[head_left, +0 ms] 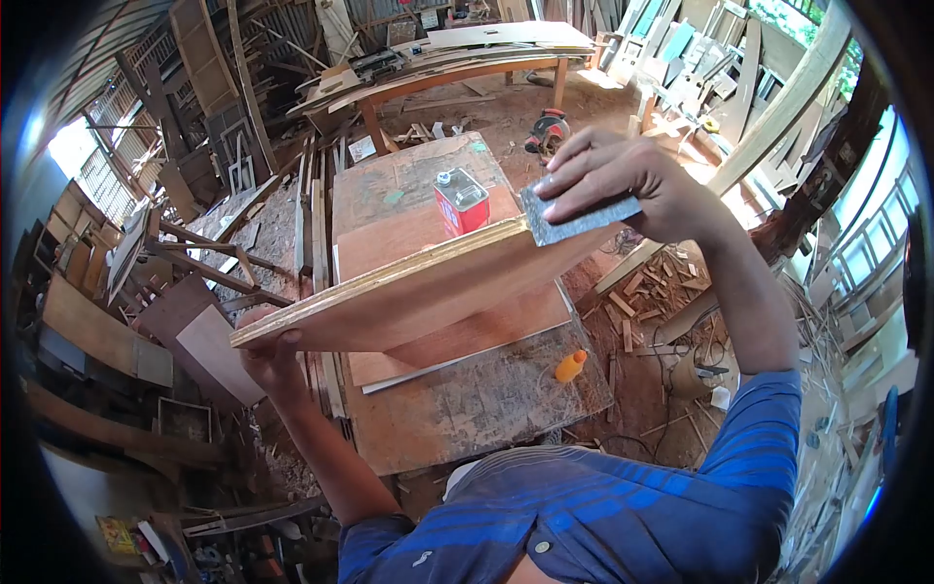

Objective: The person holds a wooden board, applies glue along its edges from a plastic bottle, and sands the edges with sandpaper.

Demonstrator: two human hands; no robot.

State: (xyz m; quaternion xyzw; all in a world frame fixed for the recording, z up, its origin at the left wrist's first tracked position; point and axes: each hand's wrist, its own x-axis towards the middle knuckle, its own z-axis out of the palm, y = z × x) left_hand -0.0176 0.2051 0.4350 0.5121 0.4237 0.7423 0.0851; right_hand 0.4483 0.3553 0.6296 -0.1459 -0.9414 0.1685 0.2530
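as left hand (270,364) grips it, plywood board (438,297) — reddish-brown face, pale layered edge

The worktable (457,423) (dark-stained) carries a reddish sheet (516,316), 1 red can (467,208) and 1 orange bottle (571,366).

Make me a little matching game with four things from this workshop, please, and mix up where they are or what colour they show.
1. plywood board
2. metal can
3. squeeze bottle
4. flat grey piece

A. orange, near an edge of the worktable
B. under the fingers of the right hand
C. red-sided, just beyond the raised board
D. tilted, one end in the left hand

Pairs: 1-D, 2-C, 3-A, 4-B.
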